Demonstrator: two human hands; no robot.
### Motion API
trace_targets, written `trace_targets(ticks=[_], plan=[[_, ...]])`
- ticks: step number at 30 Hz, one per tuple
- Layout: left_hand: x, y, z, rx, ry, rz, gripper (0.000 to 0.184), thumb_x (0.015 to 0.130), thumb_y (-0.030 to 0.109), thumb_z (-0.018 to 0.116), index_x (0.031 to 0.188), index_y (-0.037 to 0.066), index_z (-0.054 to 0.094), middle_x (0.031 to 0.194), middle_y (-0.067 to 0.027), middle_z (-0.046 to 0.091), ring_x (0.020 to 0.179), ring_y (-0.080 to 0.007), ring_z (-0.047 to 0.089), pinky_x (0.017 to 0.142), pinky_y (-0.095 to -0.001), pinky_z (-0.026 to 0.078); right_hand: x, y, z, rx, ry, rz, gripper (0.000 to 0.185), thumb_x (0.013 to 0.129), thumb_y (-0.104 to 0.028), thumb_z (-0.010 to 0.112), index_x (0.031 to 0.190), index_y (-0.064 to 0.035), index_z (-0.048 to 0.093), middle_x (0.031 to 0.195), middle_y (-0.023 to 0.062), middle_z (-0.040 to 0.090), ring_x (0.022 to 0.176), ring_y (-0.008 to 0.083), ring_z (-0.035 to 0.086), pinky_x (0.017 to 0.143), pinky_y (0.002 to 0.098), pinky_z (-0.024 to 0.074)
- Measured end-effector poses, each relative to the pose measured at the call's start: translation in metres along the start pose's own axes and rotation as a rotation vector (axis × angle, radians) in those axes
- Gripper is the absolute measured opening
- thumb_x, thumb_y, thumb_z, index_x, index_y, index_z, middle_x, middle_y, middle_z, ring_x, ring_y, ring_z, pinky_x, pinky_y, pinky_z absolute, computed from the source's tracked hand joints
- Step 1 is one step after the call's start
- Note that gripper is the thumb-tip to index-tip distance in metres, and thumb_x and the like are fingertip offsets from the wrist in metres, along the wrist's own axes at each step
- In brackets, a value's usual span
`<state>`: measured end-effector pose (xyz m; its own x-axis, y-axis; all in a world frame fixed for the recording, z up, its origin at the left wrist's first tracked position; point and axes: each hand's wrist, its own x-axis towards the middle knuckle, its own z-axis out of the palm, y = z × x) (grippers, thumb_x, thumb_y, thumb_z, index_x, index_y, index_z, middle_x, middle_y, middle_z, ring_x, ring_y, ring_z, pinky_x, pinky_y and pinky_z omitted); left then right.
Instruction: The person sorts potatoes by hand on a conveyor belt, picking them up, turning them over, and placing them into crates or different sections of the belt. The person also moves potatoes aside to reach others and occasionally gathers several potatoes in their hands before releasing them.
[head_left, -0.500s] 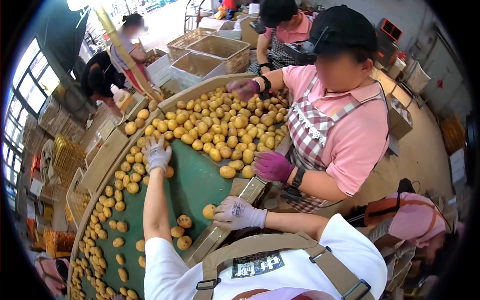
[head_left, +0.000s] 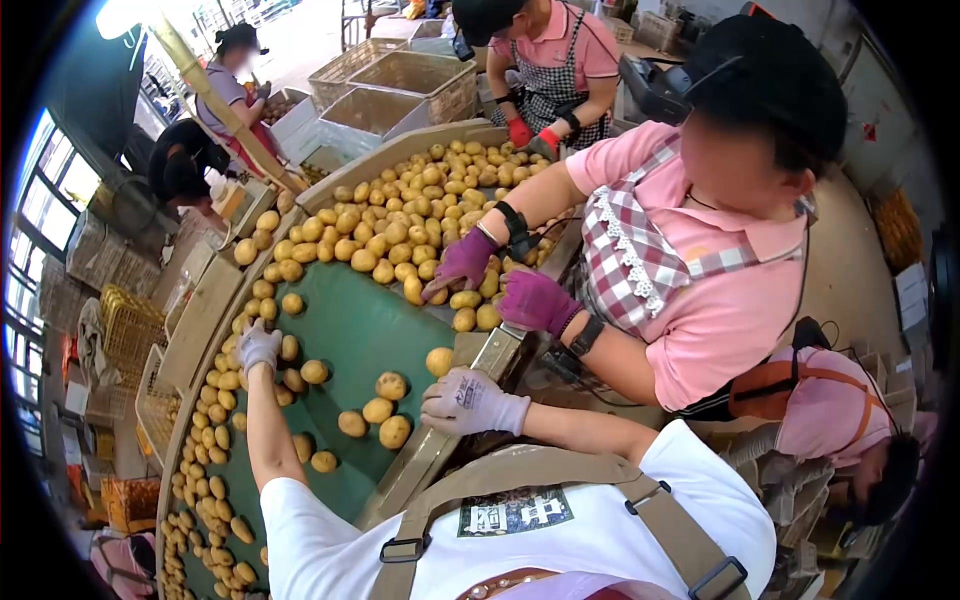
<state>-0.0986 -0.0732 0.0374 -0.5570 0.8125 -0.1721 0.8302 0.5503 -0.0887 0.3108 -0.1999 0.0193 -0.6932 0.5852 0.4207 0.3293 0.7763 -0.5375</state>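
My left hand, in a pale glove, reaches to the left part of the green belt, among the potatoes lined along its outer edge. Its fingers are partly hidden, and I cannot make out whether they hold a potato. On the metal-topped near rail rests my right hand, also gloved, its fingers curled over the edge. A single potato lies just beyond it. Several loose potatoes lie on the belt between my hands.
A co-worker in a checked apron reaches purple gloves into the large potato pile at the right. Another co-worker with red gloves stands behind it. Baskets stand beyond the wooden rim. More people are at left and lower right.
My left hand has moved left and nearer along the belt. Loose potatoes have shifted between my hands. The nearest co-worker's far hand has come down onto the pile; the co-worker behind now shows red gloves.
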Motion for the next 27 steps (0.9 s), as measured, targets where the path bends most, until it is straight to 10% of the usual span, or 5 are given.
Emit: trace_targets(ticks=[11, 16, 18, 22, 27], plan=[[-0.087, -0.198, 0.050, 0.171, -0.048, -0.320, 0.046, 0.088, 0.017, 0.056, 0.133, 0.020, 0.069, 0.163, -0.0063, 0.042, 0.153, -0.0312, 0.032, 0.116, -0.0495, 0.038, 0.026, 0.052, -0.012, -0.017, 0.056, -0.052, 0.027, 0.090, -0.034, 0.068, 0.071, -0.0140, 0.066, 0.074, 0.0045, 0.065, 0.074, 0.0259, 0.067, 0.069, 0.0430, 0.0513], [-0.134, -0.294, 0.032, 0.363, -0.278, -0.592, 0.046, 0.093, 0.029, 0.059, 0.138, 0.022, 0.065, 0.153, -0.0102, 0.053, 0.140, -0.0376, 0.048, 0.115, -0.0474, 0.043, 0.045, 0.052, -0.002, -0.063, 0.114, -0.078, 0.025, 0.090, -0.034, 0.068, 0.073, -0.0153, 0.066, 0.076, 0.0034, 0.065, 0.073, 0.0250, 0.068, 0.069, 0.0416, 0.0514], [-0.146, -0.248, -0.007, 0.396, 0.071, -0.574, 0.045, 0.093, 0.036, 0.060, 0.133, 0.018, 0.069, 0.146, -0.0149, 0.059, 0.135, -0.0386, 0.053, 0.115, -0.0475, 0.042, 0.059, 0.047, 0.006, -0.090, 0.094, -0.089, 0.024, 0.090, -0.034, 0.068, 0.074, -0.0156, 0.067, 0.077, 0.0033, 0.066, 0.073, 0.0246, 0.068, 0.068, 0.0413, 0.0512], [-0.092, -0.124, -0.018, -0.194, 0.758, 0.224, 0.038, 0.089, 0.024, 0.069, 0.124, 0.009, 0.072, 0.132, -0.0203, 0.064, 0.121, -0.0388, 0.060, 0.104, -0.0460, 0.048, 0.080, 0.052, 0.022, -0.125, 0.155, -0.159, 0.023, 0.089, -0.033, 0.068, 0.074, -0.0157, 0.068, 0.077, 0.0033, 0.066, 0.072, 0.0242, 0.067, 0.067, 0.0409, 0.0512], [-0.138, 0.097, 0.013, -0.316, 0.539, 0.937, 0.052, 0.087, 0.029, 0.071, 0.137, 0.014, 0.064, 0.135, -0.0187, 0.061, 0.132, -0.0386, 0.053, 0.115, -0.0510, 0.038, 0.050, 0.014, 0.037, -0.124, 0.140, -0.139, 0.020, 0.087, -0.032, 0.070, 0.075, -0.0151, 0.069, 0.078, 0.0031, 0.067, 0.075, 0.0246, 0.068, 0.067, 0.0410, 0.0513]])
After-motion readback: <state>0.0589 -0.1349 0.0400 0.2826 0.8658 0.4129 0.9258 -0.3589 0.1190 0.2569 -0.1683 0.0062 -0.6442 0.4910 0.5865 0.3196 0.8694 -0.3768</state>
